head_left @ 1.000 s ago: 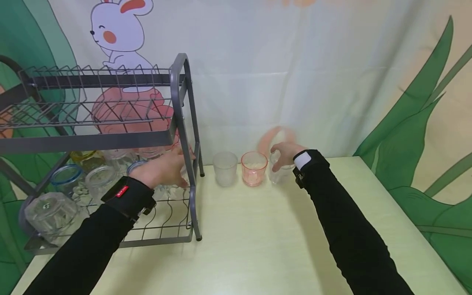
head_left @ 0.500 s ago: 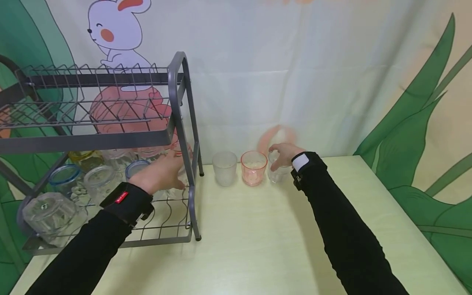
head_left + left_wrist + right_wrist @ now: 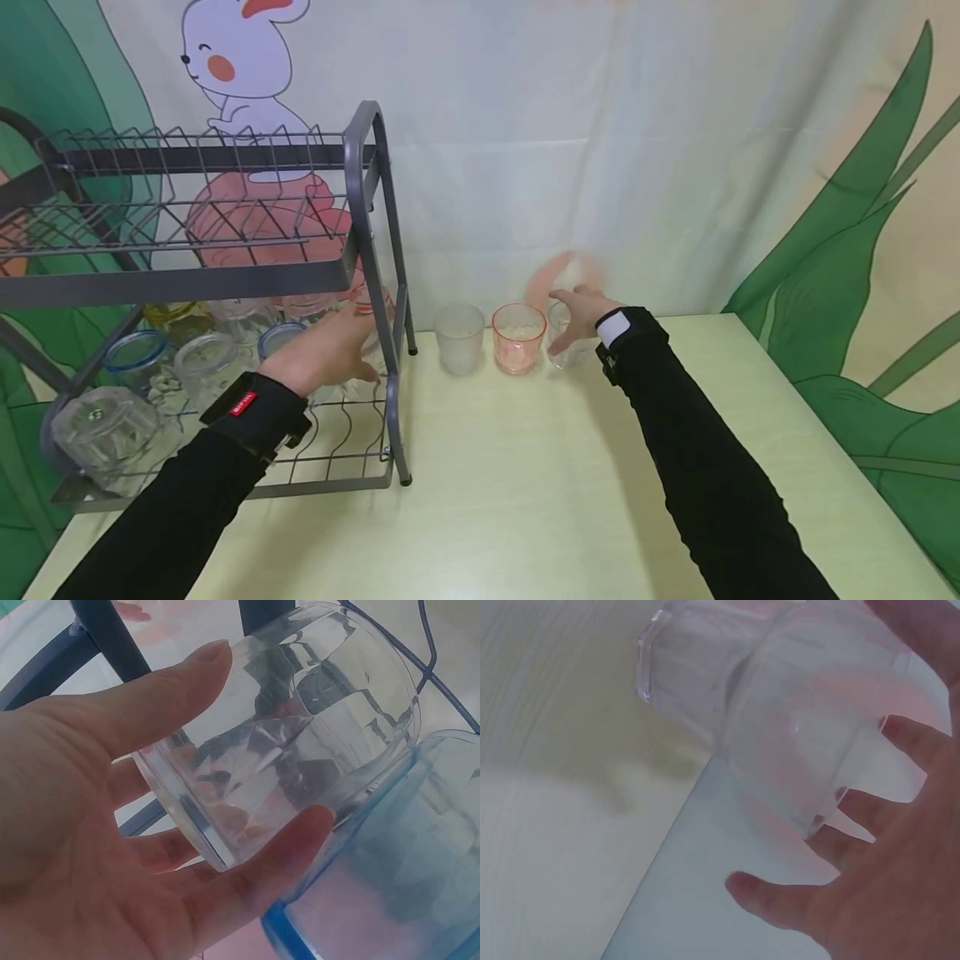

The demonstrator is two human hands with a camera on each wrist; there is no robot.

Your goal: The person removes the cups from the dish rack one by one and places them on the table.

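The tabletop [image 3: 510, 508] fills the lower half of the head view. On it, at the left, stands the rack [image 3: 172, 288], its lower shelf crowded with glasses. Your left hand [image 3: 326, 350], left of centre, reaches into that shelf's right end; its grip holds a clear glass [image 3: 300, 735] between thumb and fingers. That glass is base up, so you have it by the thick base end — presumably the part easiest to reach from above. The blue glass [image 3: 390, 847] sits close beside it, leaving your fingers little room.

Your right hand [image 3: 581, 317], right of centre, has a wide grip, fingers spread about the rim of the end glass [image 3: 802, 727]; you can't tell if they touch it. That glass stands rim up on the tabletop, in line with the pink glass [image 3: 517, 340] and frosted glass [image 3: 460, 340] — likely spaced for finger room.
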